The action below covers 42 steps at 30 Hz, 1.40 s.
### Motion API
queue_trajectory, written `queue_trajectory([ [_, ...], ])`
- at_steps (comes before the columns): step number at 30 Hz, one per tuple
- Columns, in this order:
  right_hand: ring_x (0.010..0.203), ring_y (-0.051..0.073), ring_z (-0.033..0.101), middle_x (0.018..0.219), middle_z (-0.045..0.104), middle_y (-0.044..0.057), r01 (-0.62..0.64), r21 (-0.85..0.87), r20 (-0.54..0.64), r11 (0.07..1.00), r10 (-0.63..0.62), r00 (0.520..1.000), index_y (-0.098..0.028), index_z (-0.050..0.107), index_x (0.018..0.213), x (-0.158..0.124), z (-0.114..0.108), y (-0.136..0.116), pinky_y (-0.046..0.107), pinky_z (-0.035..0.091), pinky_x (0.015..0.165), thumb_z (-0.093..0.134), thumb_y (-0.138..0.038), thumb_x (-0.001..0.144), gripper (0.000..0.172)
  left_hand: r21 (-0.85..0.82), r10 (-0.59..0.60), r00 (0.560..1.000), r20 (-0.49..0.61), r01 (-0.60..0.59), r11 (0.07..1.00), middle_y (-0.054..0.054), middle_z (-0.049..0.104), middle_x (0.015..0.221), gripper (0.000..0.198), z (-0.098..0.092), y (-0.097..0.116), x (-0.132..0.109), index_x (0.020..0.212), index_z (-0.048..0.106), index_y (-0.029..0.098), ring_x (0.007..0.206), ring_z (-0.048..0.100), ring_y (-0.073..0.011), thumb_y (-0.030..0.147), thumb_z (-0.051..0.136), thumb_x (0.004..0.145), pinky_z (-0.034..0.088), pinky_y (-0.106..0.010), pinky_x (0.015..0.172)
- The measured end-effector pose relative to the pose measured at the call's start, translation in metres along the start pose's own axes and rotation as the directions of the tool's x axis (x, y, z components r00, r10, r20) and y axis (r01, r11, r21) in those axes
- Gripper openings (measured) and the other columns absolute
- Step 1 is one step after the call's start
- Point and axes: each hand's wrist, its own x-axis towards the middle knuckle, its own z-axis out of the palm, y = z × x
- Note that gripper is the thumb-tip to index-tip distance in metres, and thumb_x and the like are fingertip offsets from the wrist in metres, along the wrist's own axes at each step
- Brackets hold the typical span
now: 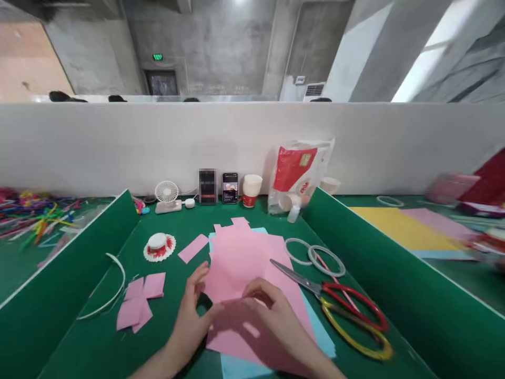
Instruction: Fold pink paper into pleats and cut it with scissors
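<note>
A pink paper sheet (236,258) lies raised along its near edge over more pink paper (232,337) and light blue sheets (323,337). My right hand (276,310) has its thumb and bent fingers closed on the near edge of the top sheet. Spread around the sheet's left near corner, my left hand (189,310) has thumb and fingers apart, the thumb tip close to the paper edge. Just right of the stack, scissors (315,287) with red and yellow handles lie with their blades over the paper.
Small pink pieces (136,305) and a pink strip (193,248) lie left. White rings (326,260) are at right. A phone (230,188), paper cups (251,190), small fan (166,195) and plastic bag (295,176) stand behind. Green dividers (366,252) flank the space.
</note>
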Motion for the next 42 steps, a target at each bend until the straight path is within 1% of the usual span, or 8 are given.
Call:
queue_trajectory([
  [6, 0.064, 0.013, 0.048, 0.065, 0.051, -0.002, 0.022, 0.023, 0.013, 0.999, -0.022, 1.0, -0.017, 0.052, 0.064, -0.003, 0.0, 0.0, 0.022, 0.036, 0.061, 0.053, -0.016, 0.067, 0.004, -0.111, -0.156, 0.986, 0.053, 0.161, 0.981, -0.014, 0.052, 0.115, 0.069, 0.002, 0.006, -0.006, 0.12, 0.033, 0.021, 0.109, 0.045, -0.0303, 0.04, 0.064, 0.061, 0.039, -0.04, 0.085],
  [10, 0.062, 0.013, 0.047, 0.064, 0.05, -0.003, 0.005, 0.057, -0.007, 0.998, -0.005, 1.0, -0.018, 0.051, 0.065, -0.003, -0.001, 0.001, 0.022, 0.037, 0.059, 0.053, -0.019, 0.069, 0.005, -0.182, -0.15, 0.961, 0.23, 0.194, 0.964, -0.01, 0.063, 0.099, 0.046, 0.003, 0.011, -0.005, 0.104, 0.051, 0.016, 0.095, 0.055, -0.0276, 0.038, 0.061, 0.064, 0.044, -0.033, 0.078],
  [15, 0.062, 0.014, 0.048, 0.062, 0.049, -0.003, 0.014, 0.042, -0.077, 0.999, -0.01, 0.997, -0.018, 0.05, 0.068, -0.002, 0.0, 0.003, 0.023, 0.038, 0.058, 0.054, -0.026, 0.069, 0.009, -0.107, -0.131, 0.953, 0.272, 0.165, 0.98, -0.004, 0.066, 0.086, 0.033, 0.006, 0.012, -0.007, 0.091, 0.058, 0.016, 0.084, 0.057, -0.0221, 0.028, 0.065, 0.061, 0.044, -0.028, 0.074],
  [22, 0.068, 0.015, 0.05, 0.074, 0.052, 0.0, -0.02, 0.049, -0.192, 0.999, 0.029, 0.981, -0.019, 0.052, 0.076, -0.007, 0.01, 0.008, 0.025, 0.041, 0.06, 0.056, -0.028, 0.067, 0.013, -0.162, -0.243, 0.91, 0.335, 0.309, 0.937, 0.002, 0.056, 0.053, 0.037, 0.017, 0.006, -0.013, 0.085, 0.058, 0.011, 0.046, 0.05, -0.0115, 0.04, 0.063, 0.062, 0.042, -0.023, 0.047],
  [28, 0.056, 0.011, 0.048, 0.067, 0.047, -0.006, -0.052, 0.414, -0.207, 0.909, 0.149, 0.967, -0.03, 0.029, 0.118, -0.003, 0.012, 0.009, 0.024, 0.042, 0.053, 0.066, -0.024, 0.059, 0.07, -0.194, -0.296, 0.906, 0.304, 0.363, 0.911, 0.003, 0.052, 0.046, 0.039, 0.017, 0.005, -0.01, 0.071, 0.055, 0.011, 0.042, 0.049, -0.011, 0.048, 0.062, 0.059, 0.042, -0.024, 0.044],
  [34, 0.055, 0.015, 0.055, 0.064, 0.059, 0.003, -0.344, 0.551, 0.307, 0.761, 0.198, 0.931, -0.013, 0.06, 0.08, -0.004, 0.015, 0.014, 0.03, 0.043, 0.058, 0.067, -0.027, 0.061, 0.024, -0.136, -0.26, 0.919, 0.296, 0.31, 0.941, 0.002, 0.052, 0.047, 0.039, 0.015, 0.012, -0.01, 0.065, 0.059, 0.012, 0.042, 0.048, -0.0109, 0.051, 0.06, 0.06, 0.039, -0.022, 0.043],
  [38, 0.042, 0.014, 0.052, 0.048, 0.057, 0.003, -0.352, 0.545, 0.302, 0.761, 0.214, 0.929, -0.009, 0.06, 0.062, -0.008, 0.023, 0.019, 0.029, 0.041, 0.049, 0.061, -0.026, 0.066, 0.018, -0.111, -0.222, 0.912, 0.345, 0.274, 0.955, 0.001, 0.055, 0.049, 0.04, 0.016, 0.011, -0.014, 0.07, 0.062, 0.011, 0.046, 0.05, -0.0124, 0.049, 0.053, 0.068, 0.042, -0.024, 0.049],
  [42, 0.05, 0.014, 0.055, 0.054, 0.062, 0.004, -0.3, 0.564, 0.133, 0.769, 0.274, 0.952, -0.01, 0.062, 0.065, -0.008, 0.026, 0.022, 0.026, 0.042, 0.053, 0.067, -0.022, 0.06, 0.015, -0.173, -0.192, 0.924, 0.33, 0.259, 0.95, -0.004, 0.063, 0.074, 0.04, 0.019, 0.007, -0.016, 0.09, 0.059, 0.015, 0.065, 0.056, -0.0159, 0.041, 0.065, 0.06, 0.045, -0.026, 0.065],
])
